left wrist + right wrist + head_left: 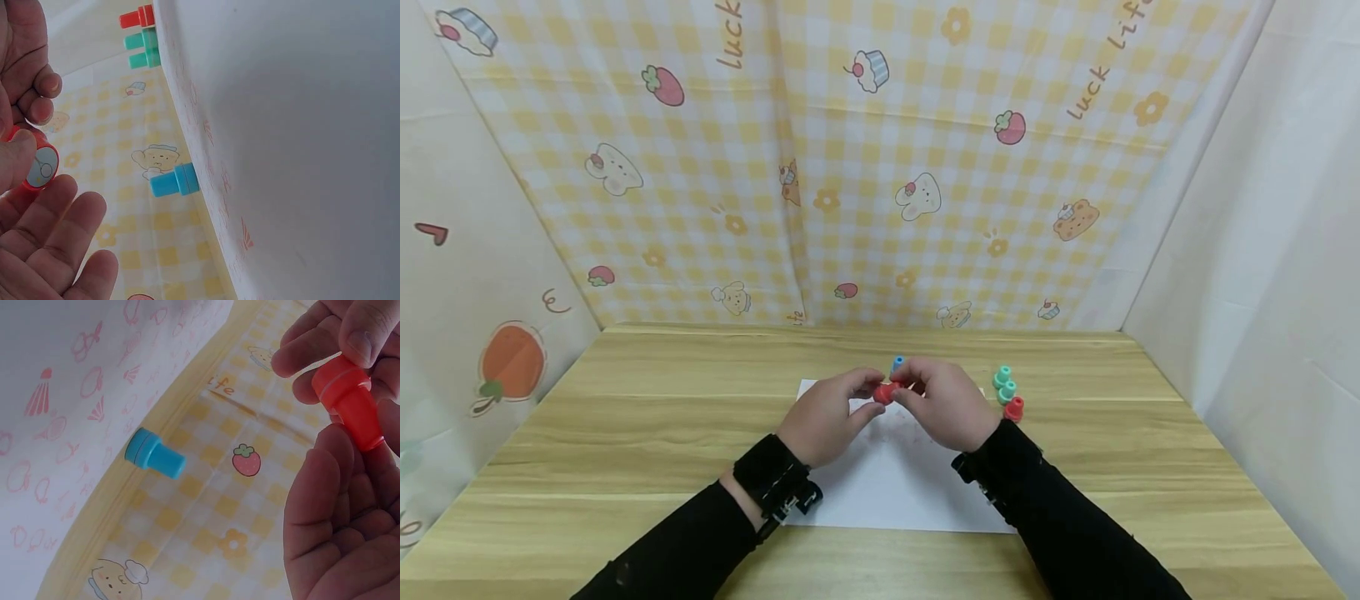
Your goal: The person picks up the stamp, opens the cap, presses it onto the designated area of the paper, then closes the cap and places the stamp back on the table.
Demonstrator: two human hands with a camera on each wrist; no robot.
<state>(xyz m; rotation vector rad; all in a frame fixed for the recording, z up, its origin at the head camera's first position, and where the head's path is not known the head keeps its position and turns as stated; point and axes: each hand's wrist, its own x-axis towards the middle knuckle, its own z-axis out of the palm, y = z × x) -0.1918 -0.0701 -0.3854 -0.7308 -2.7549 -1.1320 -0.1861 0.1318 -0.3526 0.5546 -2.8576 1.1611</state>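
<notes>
- Stamp position: the red plastic stamp with a round picture face point(883, 394) is raised over the white paper sheet point(910, 492), between both hands.
- Hands: the left hand point(826, 418) pinches the wide end; the right hand point(951, 407) pinches the narrow handle.
- Step in hand (judged): two-handed handling of the stamp. The next move would call for a steady hold on the handle; whether a cap is fitted cannot be told.
- Edges: the blue plastic stamp point(898, 362) stands at the far paper edge; two green plastic stamps point(1007, 392) and a second red stamp point(1013, 409) stand beyond the right edge.
- Open room: near half of sheet; wooden tabletop point(625, 433) leftward.
</notes>
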